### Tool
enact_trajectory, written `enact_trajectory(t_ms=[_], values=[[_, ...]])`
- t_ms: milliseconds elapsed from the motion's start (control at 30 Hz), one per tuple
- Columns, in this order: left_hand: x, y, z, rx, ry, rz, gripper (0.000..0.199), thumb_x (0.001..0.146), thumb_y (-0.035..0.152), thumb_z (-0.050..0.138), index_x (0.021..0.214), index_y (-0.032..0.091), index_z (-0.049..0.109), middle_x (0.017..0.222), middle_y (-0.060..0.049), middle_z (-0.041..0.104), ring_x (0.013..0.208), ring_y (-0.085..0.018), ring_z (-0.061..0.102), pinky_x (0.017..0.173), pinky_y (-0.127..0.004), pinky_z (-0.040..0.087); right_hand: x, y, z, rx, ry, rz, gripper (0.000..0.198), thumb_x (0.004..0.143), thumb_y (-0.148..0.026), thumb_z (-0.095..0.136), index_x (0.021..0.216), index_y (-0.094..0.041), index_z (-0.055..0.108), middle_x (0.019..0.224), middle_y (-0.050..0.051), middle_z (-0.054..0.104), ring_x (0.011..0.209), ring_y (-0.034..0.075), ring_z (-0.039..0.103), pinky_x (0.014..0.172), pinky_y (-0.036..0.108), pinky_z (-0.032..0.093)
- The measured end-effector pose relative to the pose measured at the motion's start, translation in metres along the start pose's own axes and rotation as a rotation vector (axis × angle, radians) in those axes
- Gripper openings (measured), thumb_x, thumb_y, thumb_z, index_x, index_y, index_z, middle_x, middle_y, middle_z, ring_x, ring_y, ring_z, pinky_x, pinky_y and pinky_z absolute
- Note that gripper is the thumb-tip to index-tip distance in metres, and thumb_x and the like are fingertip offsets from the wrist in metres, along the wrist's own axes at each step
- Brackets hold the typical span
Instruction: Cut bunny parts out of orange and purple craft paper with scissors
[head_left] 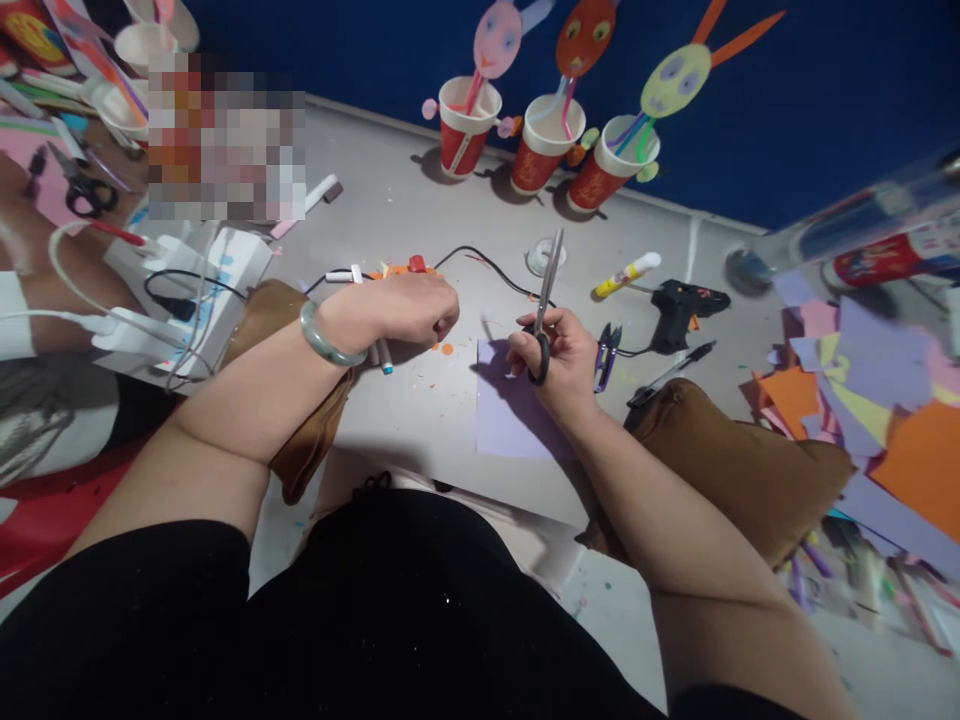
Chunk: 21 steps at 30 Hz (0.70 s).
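Both hands are observed apart, over a pale grey table (435, 415). A pair of scissors (551, 285) is gripped in the right hand (559, 360), blades pointed away from the body, the black handle at the thumb and fingers. A lilac paper sheet (517, 425) is positioned on the table at the near left of the right hand and is partly shadowed. The left hand (420, 308) is held with fingers curled downward; whether anything is held in it cannot be told. A jade-coloured bangle (322, 337) is worn on the left wrist. Marker pens (386, 360) are partly covered by the left hand, and orange paper scraps (448, 349) are scattered near it.

To the right of the right hand, purple-handled thread snips (606, 358) are noted, with a black glue gun (675, 315) farther right. A yellow glue pen (628, 275) with a white cap is laid beyond the snips. A roll of clear tape (541, 258) is placed behind the scissor blades. Three red-and-white paper cups (546, 150), fitted with paper animal heads (587, 38), are lined up along the blue partition (360, 50). At far right, coloured paper offcuts (870, 360) are piled.
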<state>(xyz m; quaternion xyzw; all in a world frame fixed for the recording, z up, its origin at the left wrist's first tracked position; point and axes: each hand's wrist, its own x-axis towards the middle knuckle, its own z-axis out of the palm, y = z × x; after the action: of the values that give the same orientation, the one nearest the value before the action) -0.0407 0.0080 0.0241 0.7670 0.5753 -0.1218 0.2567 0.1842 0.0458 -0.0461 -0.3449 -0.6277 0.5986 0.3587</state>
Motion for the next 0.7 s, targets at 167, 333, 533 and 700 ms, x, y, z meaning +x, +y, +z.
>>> enact_trajectory(t_ms=[167, 333, 533, 700], values=[[-0.003, 0.001, -0.005, -0.052, 0.031, 0.008, 0.020, 0.083, 0.017, 0.060, 0.088, 0.016, 0.079, 0.089, -0.009, 0.075, 0.085, -0.021, 0.066, 0.069, -0.031, 0.040, 0.000, 0.000, 0.000, -0.001, 0.000, 0.000, 0.048, 0.070, -0.057, 0.089, 0.087, -0.026, 0.057, 0.054, -0.009, 0.062, 0.039, 0.009, 0.052, 0.039, 0.021, 0.042], [0.003, -0.001, 0.002, -0.069, 0.091, 0.048, 0.021, 0.085, 0.017, 0.063, 0.097, 0.016, 0.079, 0.101, -0.010, 0.076, 0.099, -0.024, 0.067, 0.078, -0.031, 0.043, -0.001, 0.000, 0.000, -0.002, 0.013, 0.005, 0.048, 0.070, -0.056, 0.089, 0.088, -0.025, 0.057, 0.054, -0.009, 0.063, 0.039, 0.009, 0.052, 0.040, 0.021, 0.043], [0.006, 0.007, 0.012, 0.010, 0.122, 0.106, 0.025, 0.086, 0.016, 0.060, 0.104, 0.015, 0.078, 0.108, -0.011, 0.075, 0.101, -0.023, 0.066, 0.082, -0.032, 0.043, -0.001, 0.000, 0.000, 0.010, 0.028, -0.010, 0.050, 0.068, -0.057, 0.090, 0.089, -0.026, 0.058, 0.055, -0.009, 0.063, 0.040, 0.009, 0.053, 0.040, 0.022, 0.044], [0.003, 0.013, 0.012, 0.009, 0.094, 0.070, 0.029, 0.088, 0.013, 0.055, 0.105, 0.014, 0.078, 0.111, -0.011, 0.075, 0.095, -0.020, 0.066, 0.080, -0.030, 0.043, 0.000, 0.003, 0.000, 0.010, 0.029, -0.022, 0.051, 0.068, -0.059, 0.090, 0.089, -0.026, 0.057, 0.054, -0.009, 0.061, 0.040, 0.010, 0.054, 0.040, 0.021, 0.043]])
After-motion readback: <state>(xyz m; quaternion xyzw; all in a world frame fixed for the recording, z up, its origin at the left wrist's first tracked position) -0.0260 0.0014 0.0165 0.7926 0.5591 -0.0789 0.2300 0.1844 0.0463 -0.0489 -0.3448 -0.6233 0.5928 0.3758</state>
